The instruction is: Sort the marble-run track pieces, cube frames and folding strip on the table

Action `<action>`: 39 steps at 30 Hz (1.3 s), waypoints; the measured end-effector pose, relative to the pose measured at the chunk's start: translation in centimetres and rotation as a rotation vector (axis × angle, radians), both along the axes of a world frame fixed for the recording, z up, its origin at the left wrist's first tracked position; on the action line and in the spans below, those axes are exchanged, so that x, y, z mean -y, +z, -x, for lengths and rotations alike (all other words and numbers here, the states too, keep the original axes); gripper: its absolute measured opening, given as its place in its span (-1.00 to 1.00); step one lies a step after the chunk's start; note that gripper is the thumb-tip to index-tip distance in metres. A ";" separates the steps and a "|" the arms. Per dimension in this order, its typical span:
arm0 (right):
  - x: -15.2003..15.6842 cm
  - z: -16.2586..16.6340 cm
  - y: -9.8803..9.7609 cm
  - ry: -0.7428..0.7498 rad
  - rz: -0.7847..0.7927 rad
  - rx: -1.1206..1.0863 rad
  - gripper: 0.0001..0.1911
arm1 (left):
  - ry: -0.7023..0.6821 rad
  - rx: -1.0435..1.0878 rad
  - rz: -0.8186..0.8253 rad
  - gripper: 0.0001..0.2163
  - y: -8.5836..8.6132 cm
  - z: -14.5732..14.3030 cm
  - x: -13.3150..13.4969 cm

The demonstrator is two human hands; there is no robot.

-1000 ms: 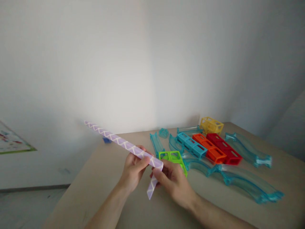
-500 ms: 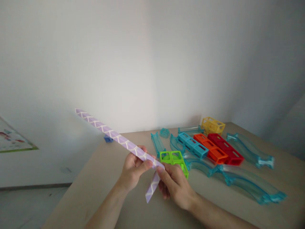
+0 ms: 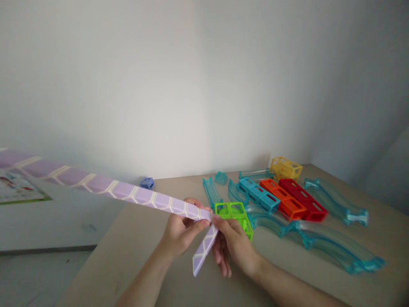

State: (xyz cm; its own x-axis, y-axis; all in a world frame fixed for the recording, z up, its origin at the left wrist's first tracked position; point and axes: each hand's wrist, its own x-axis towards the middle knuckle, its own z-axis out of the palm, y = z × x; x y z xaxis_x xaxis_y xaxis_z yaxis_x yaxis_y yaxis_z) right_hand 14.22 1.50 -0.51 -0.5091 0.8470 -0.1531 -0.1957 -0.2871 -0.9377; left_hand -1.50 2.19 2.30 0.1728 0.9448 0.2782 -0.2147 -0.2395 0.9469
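A long lilac snake puzzle [image 3: 140, 195] made of wedge segments with white edges stretches from my hands out to the left edge of the view. A short section of it bends off downward near my right fingers. My left hand [image 3: 182, 232] is closed around the long section close to this bend, thumb on the near side. With thumb and fingers, my right hand [image 3: 234, 241] pinches the puzzle at the bend; its lower fingers hang loosely below. Part of the bend is hidden by the right thumb.
On the table [image 3: 134, 251] lie a green block frame [image 3: 230, 209], blue [image 3: 258, 194], orange [image 3: 283, 198] and red [image 3: 302, 199] block frames, and a yellow one [image 3: 286, 168]. Clear teal track pieces [image 3: 335, 245] lie to the right. A small blue block [image 3: 147, 183] sits at the far left edge.
The long section of the snake puzzle has swung left and nearer, its end now past the view's edge. My left hand has shifted slightly right, and my right lower fingers have loosened.
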 end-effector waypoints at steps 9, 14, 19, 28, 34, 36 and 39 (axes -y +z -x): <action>1.0 -0.3 1.0 -0.004 -0.145 0.200 -0.32 | 0.039 -0.104 -0.017 -0.59 -0.1 0.6 0.0; 1.6 -1.6 2.1 -0.306 -0.828 0.549 -0.55 | 0.081 0.007 0.094 -0.55 0.4 0.6 -0.4; 0.7 -2.2 2.5 -0.251 -1.100 0.637 -0.66 | 0.090 0.059 0.203 -0.53 0.0 0.4 -1.1; -0.1 -2.0 1.9 -0.421 -1.138 0.768 -0.69 | 0.003 0.007 0.053 -0.75 -1.0 -0.4 -1.1; -0.3 -2.1 1.6 -0.358 -0.904 0.681 -0.56 | -0.043 -0.071 0.015 -0.76 -0.8 -0.3 -0.5; -0.2 -2.1 1.7 -0.318 -0.851 0.669 -0.55 | -0.058 -0.091 0.022 -0.76 -0.8 -0.2 -0.3; 0.0 -1.9 2.0 -0.271 -0.841 0.653 -0.57 | -0.045 -0.123 0.024 -0.74 -0.8 -0.2 -0.1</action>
State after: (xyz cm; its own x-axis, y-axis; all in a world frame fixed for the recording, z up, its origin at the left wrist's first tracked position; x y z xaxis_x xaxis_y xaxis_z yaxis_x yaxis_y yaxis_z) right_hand 16.08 1.51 1.47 -0.3215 0.8786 0.3531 0.4492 0.4698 -0.7599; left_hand -1.30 2.32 1.49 0.2464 0.9414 0.2301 -0.1070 -0.2096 0.9719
